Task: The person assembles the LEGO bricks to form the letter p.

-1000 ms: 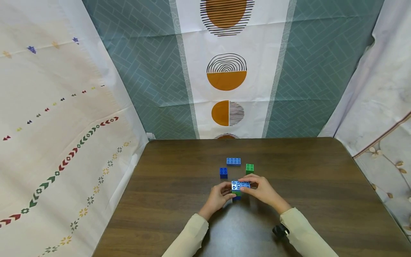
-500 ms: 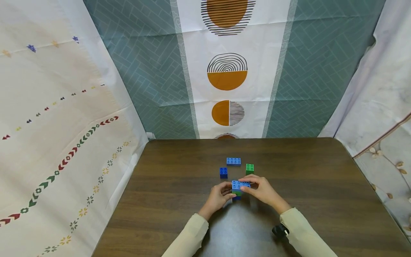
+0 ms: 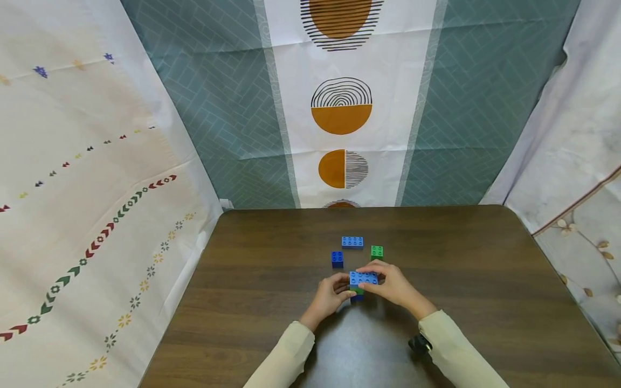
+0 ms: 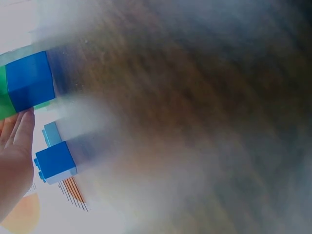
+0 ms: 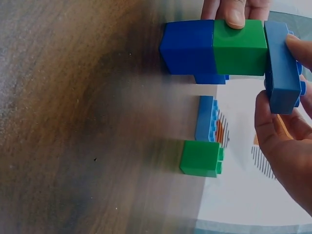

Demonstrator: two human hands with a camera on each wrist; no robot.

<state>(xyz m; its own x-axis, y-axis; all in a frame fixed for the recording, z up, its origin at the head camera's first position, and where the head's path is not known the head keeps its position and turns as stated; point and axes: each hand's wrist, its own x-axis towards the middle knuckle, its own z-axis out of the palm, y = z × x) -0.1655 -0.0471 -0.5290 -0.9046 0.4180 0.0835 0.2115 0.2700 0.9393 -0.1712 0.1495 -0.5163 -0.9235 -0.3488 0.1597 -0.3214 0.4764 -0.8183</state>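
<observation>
A small stack stands on the table between the hands: a dark blue brick (image 5: 187,48) at the bottom with a green brick (image 5: 241,51) on it. The left hand (image 3: 326,303) pinches this stack, its thumb lying on the green brick in the right wrist view. At the top is a long light blue brick (image 5: 283,68), slightly tilted against the green brick's upper face. The right hand (image 3: 395,288) holds the light blue brick between thumb and fingers, toward its right part. In the left wrist view, the dark blue bottom brick (image 4: 30,80) shows beside the left fingers.
Just behind the stack lie another long light blue brick (image 3: 352,242), a small dark blue brick (image 3: 337,260) and a small green brick (image 3: 377,252). They rest on the brown wooden table (image 3: 262,258). A patterned curtain (image 3: 233,108) hangs behind the table's far edge.
The right thumb and fingers have shifted slightly left along the light blue brick. The head view has moved a little. The left hand keeps its hold, and the loose bricks stay put.
</observation>
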